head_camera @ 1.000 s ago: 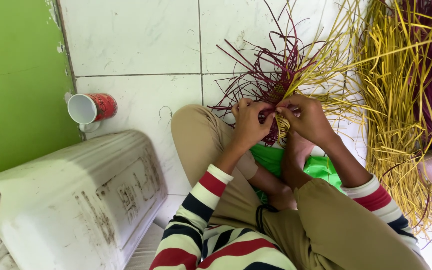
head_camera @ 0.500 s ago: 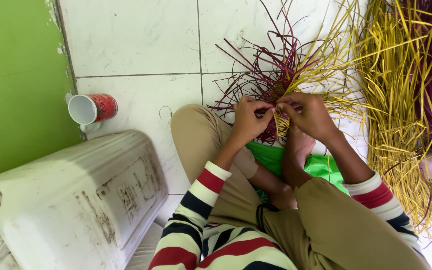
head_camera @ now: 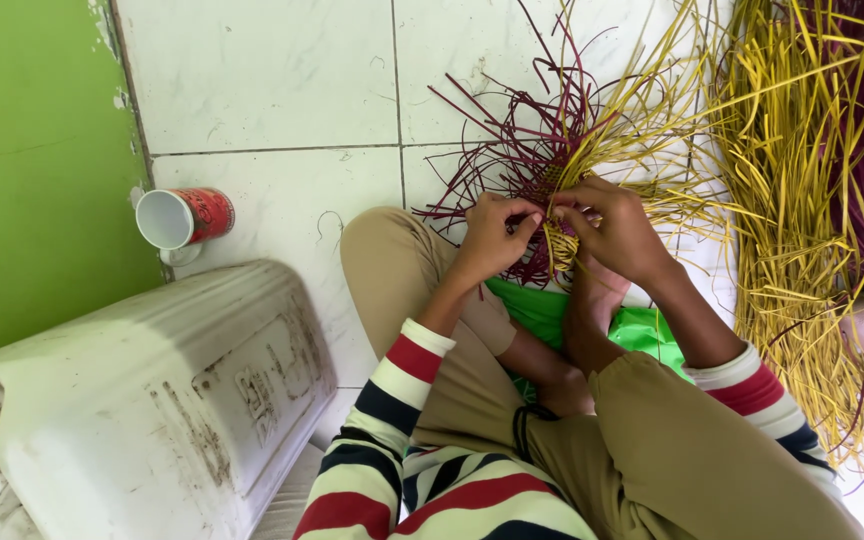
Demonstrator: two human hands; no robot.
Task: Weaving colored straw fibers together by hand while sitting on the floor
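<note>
- The woven piece (head_camera: 552, 235) is held low over the person's crossed legs, just in front of the raised foot (head_camera: 592, 300), with maroon strands (head_camera: 512, 150) and yellow strands (head_camera: 642, 110) fanning up and outward from it.
- The left hand (head_camera: 492, 235) is pinched shut on a strand at the woven core; thumb and forefinger are pressed together right at the crossing point.
- The right hand (head_camera: 617, 230) is closed around the other side of the same core, fingers curled, tips meeting those of the left hand.
- The strands are judged light, thin and springy: they arc under their own weight, so they would flick back if released.
- A smooth, slightly slick surface is suggested by the sheen, so a tight pinch close to the weave seems the safest hold; taken farther out, a strand would only bend.
- Kinking looks the likeliest damage if a strand is folded sharply.
- A loose bundle of yellow strands (head_camera: 802, 200) is spread on the floor to the right, near at hand.
- The floor (head_camera: 262, 80) is white glossy tile, hard and flat.
- A green cloth (head_camera: 542, 310) is seen under the legs.
- A red-and-white cup (head_camera: 182, 217) lies on its side by the green wall (head_camera: 32, 150), well apart from the hands.
- A large white plastic jerrycan (head_camera: 142, 400) lies on the left, close beside the knee.
</note>
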